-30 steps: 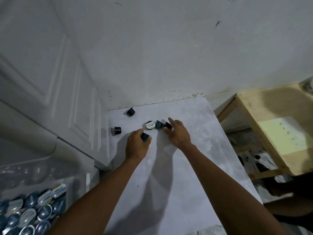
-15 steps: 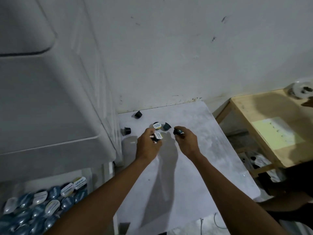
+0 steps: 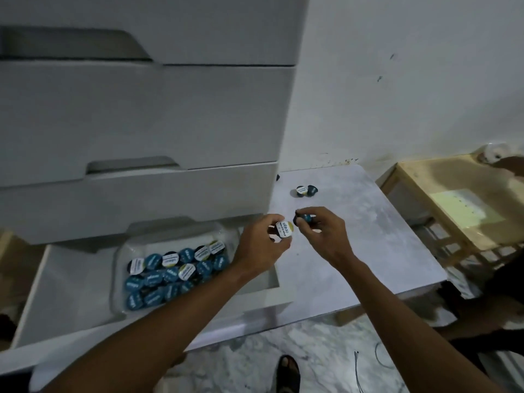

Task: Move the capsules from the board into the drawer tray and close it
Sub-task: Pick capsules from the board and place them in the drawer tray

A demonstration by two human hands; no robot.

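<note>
Board [image 3: 368, 236]: two capsules left | left hand [image 3: 263, 245] grips white-lidded capsule [image 3: 284, 230], lid up | right hand [image 3: 326, 236] grips dark capsule [image 3: 304, 218]

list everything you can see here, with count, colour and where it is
capsules in tray: about twenty, blue and white lids, packed in the clear tray
clear tray: one, clear plastic, inside the open drawer
open drawer: one, white, bottom of the cabinet at left
closed drawers: three, grey-white, stacked above the open one
board: one, pale grey marbled, right of the drawer
capsules on board: two dark ones touching near the far edge; a dark bit at the cabinet edge may be another
wooden table: one, light wood, far right
wall: white, behind
floor: marbled grey
foot: one, in dark sandal, bottom
left hand: holds white-lidded capsule
right hand: holds dark capsule
</note>
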